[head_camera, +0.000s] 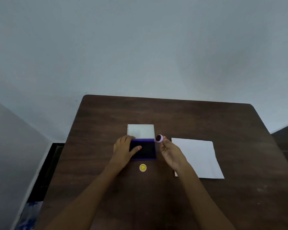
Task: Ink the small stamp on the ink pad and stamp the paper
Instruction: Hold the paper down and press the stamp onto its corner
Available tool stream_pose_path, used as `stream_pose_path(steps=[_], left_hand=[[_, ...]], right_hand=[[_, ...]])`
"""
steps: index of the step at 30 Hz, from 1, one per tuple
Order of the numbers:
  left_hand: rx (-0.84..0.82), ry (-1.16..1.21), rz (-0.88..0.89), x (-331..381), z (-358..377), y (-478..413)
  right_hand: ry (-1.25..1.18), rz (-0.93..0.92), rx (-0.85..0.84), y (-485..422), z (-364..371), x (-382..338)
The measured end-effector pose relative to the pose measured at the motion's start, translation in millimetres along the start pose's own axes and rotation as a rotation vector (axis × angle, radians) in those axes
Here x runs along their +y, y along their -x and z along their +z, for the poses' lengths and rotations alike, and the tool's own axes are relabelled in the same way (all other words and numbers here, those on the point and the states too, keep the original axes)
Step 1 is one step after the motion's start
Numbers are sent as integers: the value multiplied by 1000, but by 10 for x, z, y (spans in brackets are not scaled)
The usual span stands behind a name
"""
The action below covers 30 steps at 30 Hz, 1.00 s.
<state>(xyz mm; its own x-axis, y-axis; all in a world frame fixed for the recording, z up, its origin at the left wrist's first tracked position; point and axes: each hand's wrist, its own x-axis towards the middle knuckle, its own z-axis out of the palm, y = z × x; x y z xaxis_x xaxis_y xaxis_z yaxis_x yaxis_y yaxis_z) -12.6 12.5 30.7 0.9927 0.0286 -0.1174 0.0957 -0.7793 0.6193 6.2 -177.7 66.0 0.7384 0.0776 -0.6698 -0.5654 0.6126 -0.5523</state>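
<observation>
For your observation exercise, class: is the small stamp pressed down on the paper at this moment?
No: the right hand holds the small stamp up in the air beside the ink pad, clear of the paper.

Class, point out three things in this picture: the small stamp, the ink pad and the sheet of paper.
small stamp (159, 138), head view, on its dark inked face.
ink pad (146, 150), head view, on the dark pad surface.
sheet of paper (198, 156), head view, on its bare middle.

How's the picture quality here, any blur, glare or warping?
Head view: dim, flat light and no glare; soft focus throughout, so the small stamp in the right hand and the yellow disc lack detail; wide-angle warping splays the table edges outward.
</observation>
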Motion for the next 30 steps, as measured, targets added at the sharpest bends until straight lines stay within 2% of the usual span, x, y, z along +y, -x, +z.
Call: stream_pose_path(steps=[3,12,20,27,30], left_hand=[[-65,-24,106,328,191,-14],[-259,-143,232,976,782,-114],[-426,-260,252,924,978,-269],[-462,-389,279,891,999,-278],[-472,-447,286,909,983,-301]], right_hand=[[-258,46,22,125,-216,-138],[-388,54,17,183,-705,-476],[-127,-22,144,-120,-875,-497],[-15,-54,209,-338,-889,-428],[138,-82,246,-411,-874,-382]])
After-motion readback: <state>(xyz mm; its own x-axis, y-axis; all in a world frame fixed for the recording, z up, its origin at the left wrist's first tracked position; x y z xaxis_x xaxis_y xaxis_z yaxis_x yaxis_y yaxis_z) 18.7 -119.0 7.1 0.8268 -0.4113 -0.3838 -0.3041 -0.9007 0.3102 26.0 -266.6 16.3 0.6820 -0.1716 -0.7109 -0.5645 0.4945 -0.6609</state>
